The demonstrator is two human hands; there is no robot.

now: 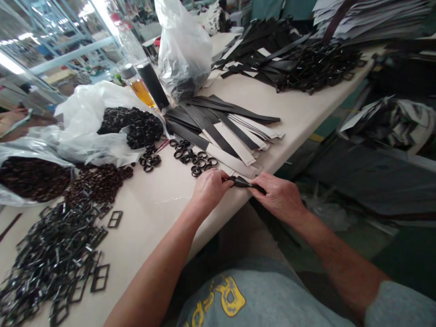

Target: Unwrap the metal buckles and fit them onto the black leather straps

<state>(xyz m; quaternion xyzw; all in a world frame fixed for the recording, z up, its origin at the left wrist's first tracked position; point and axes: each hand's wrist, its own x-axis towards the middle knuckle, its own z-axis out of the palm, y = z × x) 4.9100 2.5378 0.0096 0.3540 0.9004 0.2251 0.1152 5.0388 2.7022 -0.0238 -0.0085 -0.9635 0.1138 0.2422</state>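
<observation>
A black strap (242,182) is stretched between my two hands at the table's front edge. My left hand (211,185) is closed on its left end, where a small dark loop seems to sit. The strap's right part is pinched in my right hand (277,194), and my fingers hide some of it. Just beyond my hands lie black and white strips (225,131) in a fanned pile. Several black rings (201,163) are scattered beside my left hand.
Black rectangular buckles (57,254) are heaped at the left of the table (160,227), near small brown rings (98,186). Plastic bags (184,41), a bottle of yellow liquid (141,91) and a black cylinder (153,86) stand behind. More straps with buckles (316,66) lie at the far right.
</observation>
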